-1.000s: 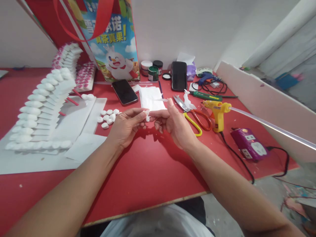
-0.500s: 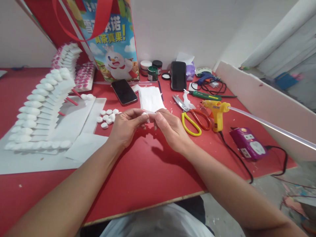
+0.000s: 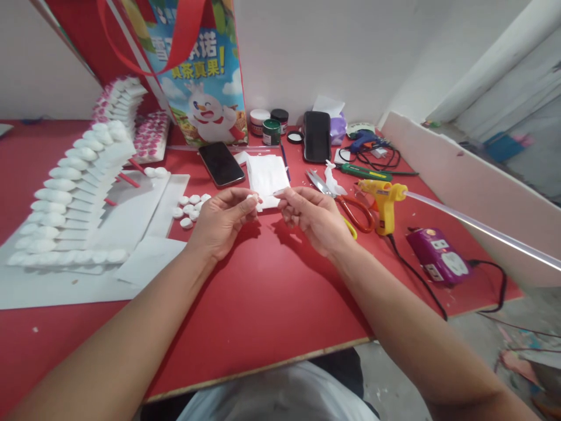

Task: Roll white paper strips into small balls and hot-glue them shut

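Pinching with both hands, I am holding a small white wad (image 3: 253, 199) between the thumb and fingertips of my left hand (image 3: 221, 219), while my right hand (image 3: 314, 217) is closing its grip on a thin white strip (image 3: 277, 192) that sticks out from its fingertips toward the wad. Both are hanging just above the red table (image 3: 263, 292), in front of a stack of white tissue sheets (image 3: 266, 173) lying flat behind my fingers. I am seeing a loose cluster of small white wads (image 3: 191, 207) lying on the table just left of my left hand, beside white foam sheets (image 3: 131, 225) carrying rows of larger white pieces. Behind the tissue, near the wall, three small paint jars (image 3: 270, 126) are standing together: one white-lidded, one black-lidded, one green with its contents too small to tell; a round lid (image 3: 295, 137) is lying beside them. A printed bag (image 3: 195, 73) is standing upright at the back, and I cannot tell what it is holding. To the right, red-and-yellow scissors (image 3: 346, 204) are lying partly behind my right hand, next to a yellow glue gun (image 3: 384, 199) standing upright with a clear stick (image 3: 477, 228) in it.
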{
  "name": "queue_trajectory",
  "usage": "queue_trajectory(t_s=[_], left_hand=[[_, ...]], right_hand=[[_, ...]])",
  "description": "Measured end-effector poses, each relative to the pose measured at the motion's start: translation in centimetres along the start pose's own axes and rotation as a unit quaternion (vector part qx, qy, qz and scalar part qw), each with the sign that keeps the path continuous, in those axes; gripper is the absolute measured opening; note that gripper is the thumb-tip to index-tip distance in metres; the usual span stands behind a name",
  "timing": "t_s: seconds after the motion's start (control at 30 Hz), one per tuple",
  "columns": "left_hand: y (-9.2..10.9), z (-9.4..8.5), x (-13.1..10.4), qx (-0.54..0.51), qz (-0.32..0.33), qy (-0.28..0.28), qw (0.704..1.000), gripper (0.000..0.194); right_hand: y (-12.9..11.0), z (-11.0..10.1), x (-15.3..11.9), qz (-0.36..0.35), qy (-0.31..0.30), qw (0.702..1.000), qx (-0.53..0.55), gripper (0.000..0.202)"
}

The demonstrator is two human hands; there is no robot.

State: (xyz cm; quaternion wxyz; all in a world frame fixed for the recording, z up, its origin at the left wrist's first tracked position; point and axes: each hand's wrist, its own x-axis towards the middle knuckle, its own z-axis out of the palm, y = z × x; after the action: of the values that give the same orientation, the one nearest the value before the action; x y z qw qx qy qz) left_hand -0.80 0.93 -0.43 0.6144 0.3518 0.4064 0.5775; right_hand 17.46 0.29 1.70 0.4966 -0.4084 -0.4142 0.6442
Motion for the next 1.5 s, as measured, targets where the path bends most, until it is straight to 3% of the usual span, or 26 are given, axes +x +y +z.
queue_trajectory(t_s=[0.17, 0.57, 0.8, 0.97, 1.13, 1.3, 1.43, 1.5], left_hand=[[0.1, -0.1, 0.1, -0.015, -0.009, 0.002, 1.0, 0.033], [-0.3, -0.3, 0.1, -0.018, -0.015, -0.025, 0.999, 0.028], [-0.1, -0.2, 0.0, -0.018, -0.021, -0.023, 0.999, 0.029], [0.1, -0.1, -0.1, -0.021, -0.028, -0.025, 0.999, 0.032], [0.1, -0.1, -0.1, -0.026, -0.033, -0.027, 0.999, 0.032], [0.1, 0.1, -0.2, -0.02, -0.034, -0.033, 0.999, 0.032], [0.2, 0.2, -0.3, -0.014, -0.029, -0.039, 0.999, 0.031], [0.2, 0.2, -0.3, -0.012, -0.03, -0.05, 0.998, 0.031]], right_hand=[[0.0, -0.2, 0.2, 0.007, 0.01, 0.999, 0.044, 0.026], [-0.3, -0.8, 0.3, -0.032, 0.017, 0.999, -0.015, 0.017], [-0.7, -1.0, 0.2, -0.078, 0.05, 0.996, -0.006, 0.03], [-1.6, -1.5, 0.1, -0.114, 0.098, 0.986, -0.068, 0.042], [-2.3, -2.7, 0.4, -0.136, 0.089, 0.973, -0.165, 0.028], [-1.6, -4.3, 1.3, -0.169, 0.106, 0.925, -0.322, 0.008], [-1.2, -4.7, 1.3, -0.219, 0.135, 0.865, -0.431, 0.021], [-1.3, -4.4, 1.0, -0.231, 0.161, 0.845, -0.454, 0.006]])
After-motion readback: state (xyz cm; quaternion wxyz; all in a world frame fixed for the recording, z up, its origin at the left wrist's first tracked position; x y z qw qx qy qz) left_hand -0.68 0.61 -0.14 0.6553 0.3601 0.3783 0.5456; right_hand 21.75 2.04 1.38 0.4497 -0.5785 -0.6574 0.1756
